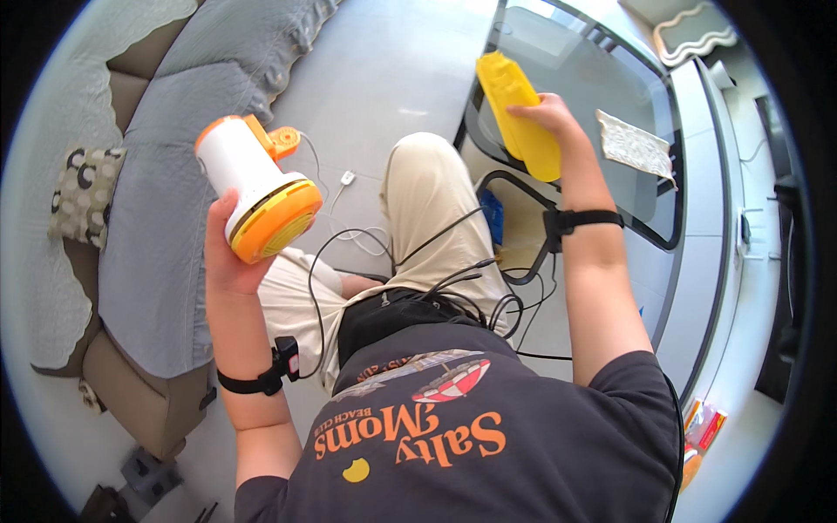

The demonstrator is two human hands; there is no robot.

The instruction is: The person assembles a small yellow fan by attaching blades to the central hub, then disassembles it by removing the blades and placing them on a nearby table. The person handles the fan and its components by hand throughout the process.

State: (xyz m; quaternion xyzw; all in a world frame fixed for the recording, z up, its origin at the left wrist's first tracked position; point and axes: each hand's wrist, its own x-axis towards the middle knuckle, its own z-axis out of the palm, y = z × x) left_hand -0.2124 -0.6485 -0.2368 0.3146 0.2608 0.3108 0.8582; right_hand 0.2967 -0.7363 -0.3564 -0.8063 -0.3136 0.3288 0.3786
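Note:
My left hand [231, 248] is wrapped round a white cylindrical appliance [240, 166] with orange ends and a small orange side piece. It is tilted, its slotted orange-and-yellow end facing down towards me. A thin white cord [324, 174] trails from near it to the floor, with a white plug-like end [348, 178] lying there. Over the glass table [575, 61] at the right, my right hand [551, 118] is closed on a long, flat yellow piece [514, 105], folded and ragged at the far end. I cannot tell whether it is cloth or sponge.
A grey-covered sofa [174, 174] with a patterned cushion [87, 193] runs along the left. A crumpled cream cloth [636, 146] lies on the glass table. Black cables [453, 283] loop over my lap. A blue packet [491, 218] sits beside my knee, near the table's dark frame.

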